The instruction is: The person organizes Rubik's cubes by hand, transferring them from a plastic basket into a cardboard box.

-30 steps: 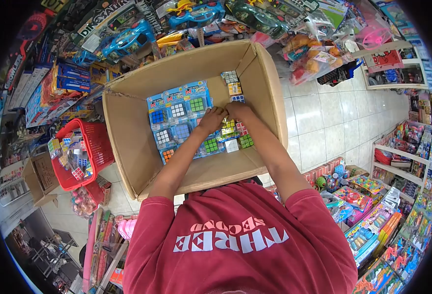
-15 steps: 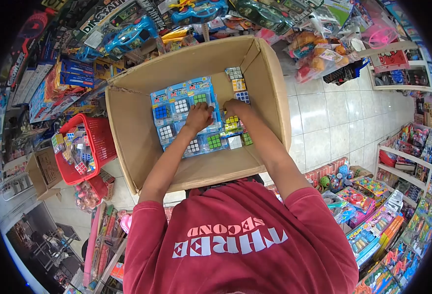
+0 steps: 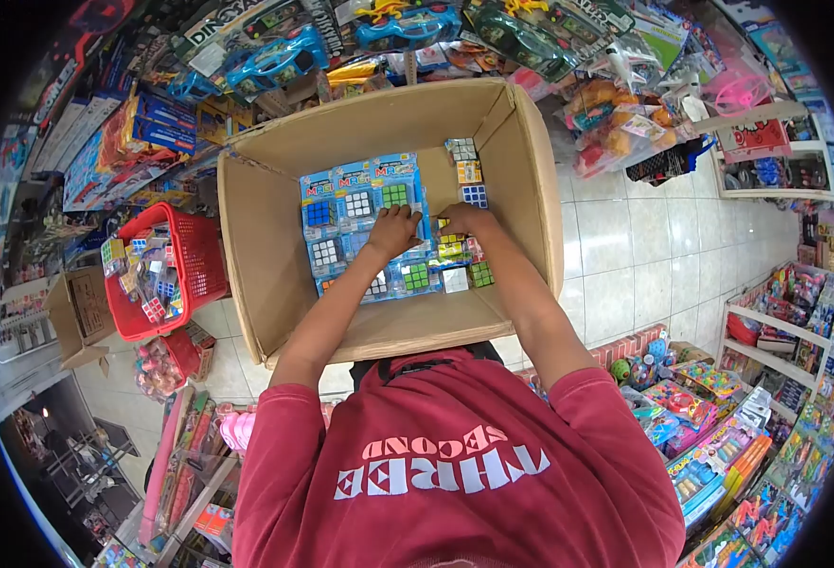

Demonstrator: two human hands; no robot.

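Observation:
A big open cardboard box stands in front of me. Blue blister packs of puzzle cubes cover its floor. Loose wrapped cubes lie along the right side, and more of them sit nearer to me. My left hand lies on the right edge of the blue packs with its fingers curled over one. My right hand is just beside it, fingers down among the loose cubes; what it grips is hidden.
A red plastic basket with small toys stands left of the box, and a small cardboard box is further left. Packaged toys crowd the far side. Tiled floor and toy shelves lie to the right.
My hands were together at the box's middle. The left one has slid left onto the blue packs and stayed there. The right has shifted slightly, staying over the loose cubes.

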